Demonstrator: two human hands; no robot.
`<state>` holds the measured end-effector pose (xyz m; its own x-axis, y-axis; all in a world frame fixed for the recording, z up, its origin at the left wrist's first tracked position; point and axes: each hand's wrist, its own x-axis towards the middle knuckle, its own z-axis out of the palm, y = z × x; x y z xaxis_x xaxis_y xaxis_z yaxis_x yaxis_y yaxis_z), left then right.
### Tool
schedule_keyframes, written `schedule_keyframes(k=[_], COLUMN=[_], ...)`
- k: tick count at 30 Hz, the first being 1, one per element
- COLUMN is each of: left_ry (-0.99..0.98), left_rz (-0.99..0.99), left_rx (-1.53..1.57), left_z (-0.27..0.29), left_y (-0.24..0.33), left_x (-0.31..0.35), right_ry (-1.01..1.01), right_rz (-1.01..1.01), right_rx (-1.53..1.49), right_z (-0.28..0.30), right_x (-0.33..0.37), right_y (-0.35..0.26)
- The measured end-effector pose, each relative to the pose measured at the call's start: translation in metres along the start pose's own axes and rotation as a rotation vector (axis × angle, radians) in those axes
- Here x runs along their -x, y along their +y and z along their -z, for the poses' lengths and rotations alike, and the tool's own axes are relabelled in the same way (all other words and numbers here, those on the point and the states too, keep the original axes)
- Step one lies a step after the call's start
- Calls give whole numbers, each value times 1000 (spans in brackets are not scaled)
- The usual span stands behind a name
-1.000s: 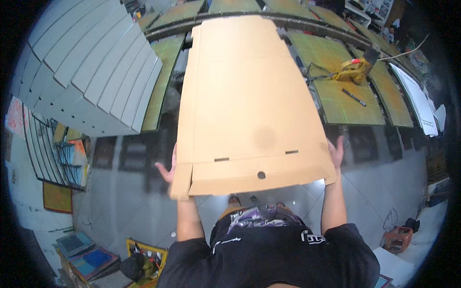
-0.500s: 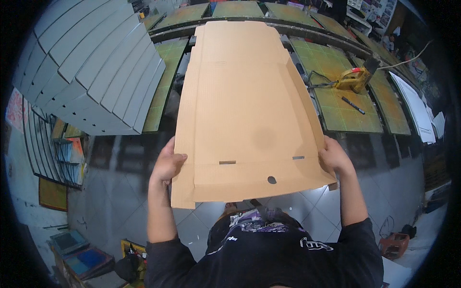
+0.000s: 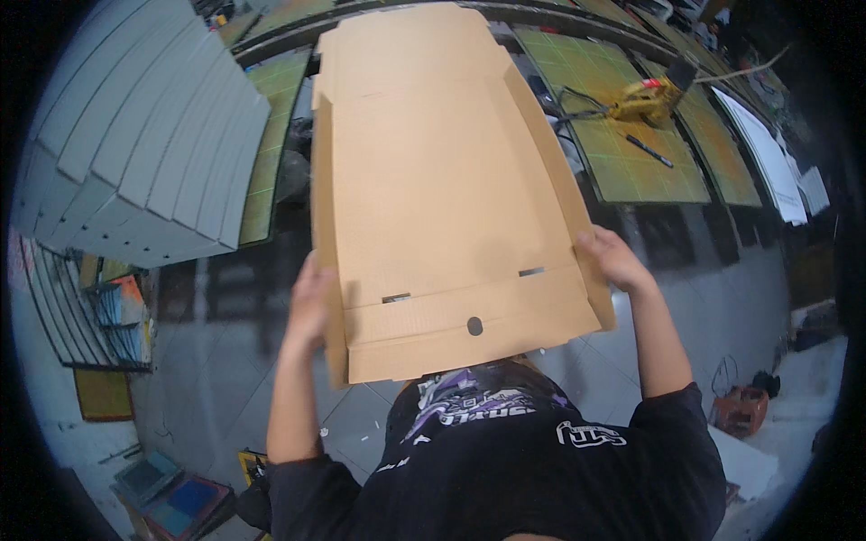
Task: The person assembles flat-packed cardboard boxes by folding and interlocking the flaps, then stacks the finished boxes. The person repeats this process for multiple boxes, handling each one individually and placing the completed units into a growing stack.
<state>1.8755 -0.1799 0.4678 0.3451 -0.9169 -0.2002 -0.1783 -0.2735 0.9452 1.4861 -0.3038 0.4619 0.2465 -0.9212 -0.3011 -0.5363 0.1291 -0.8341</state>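
A long brown cardboard box blank [image 3: 442, 198], partly folded, stretches from in front of my body out over the work tables. Both of its side flaps stand up, and its near end has two slots and a round hole. My left hand [image 3: 311, 302], slightly blurred, holds the left flap near the close corner from outside; some of its fingers are hidden. On the opposite side my right hand [image 3: 618, 259] is closed on the right flap, the thumb at its upper edge.
Stacked folded white boxes [image 3: 135, 135] stand at the left on a table. Greenish-yellow table boards [image 3: 595, 81] lie to the right, bearing a yellow heat gun [image 3: 645, 101] with a cable and a black marker [image 3: 649, 151]. A wire rack [image 3: 63, 307] stands far left.
The left flap has been folded upright; before, it lay nearly flat. My left hand shifted to the flap's outer side, and my right hand rose slightly along the right flap.
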Motion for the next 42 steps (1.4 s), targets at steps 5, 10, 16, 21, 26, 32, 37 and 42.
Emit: schedule_keyframes(k=[5, 10, 16, 21, 26, 32, 37, 42], left_ry=[416, 49, -165, -289, 271, 57, 159, 220], left_rz=[-463, -814, -380, -312, -151, -514, -420, -377], left_rx=[-834, -857, -212, 733, 110, -797, -644, -522], left_z=[69, 59, 76, 57, 42, -22, -40, -33], left_y=[-111, -98, -102, -115, -94, -15, -13, -29], left_x=[16, 36, 15, 2, 9, 20, 26, 24], right_ry=[206, 223, -41, -139, 232, 163, 321, 546], right_rz=[134, 637, 432, 440, 84, 722, 607, 572], right_rx=[206, 555, -146, -776, -525, 150, -11, 186], right_z=[33, 23, 31, 11, -16, -16, -32, -36], right_x=[7, 47, 33, 5, 4, 4, 7, 2], right_y=[121, 71, 75, 98, 63, 36, 20, 15])
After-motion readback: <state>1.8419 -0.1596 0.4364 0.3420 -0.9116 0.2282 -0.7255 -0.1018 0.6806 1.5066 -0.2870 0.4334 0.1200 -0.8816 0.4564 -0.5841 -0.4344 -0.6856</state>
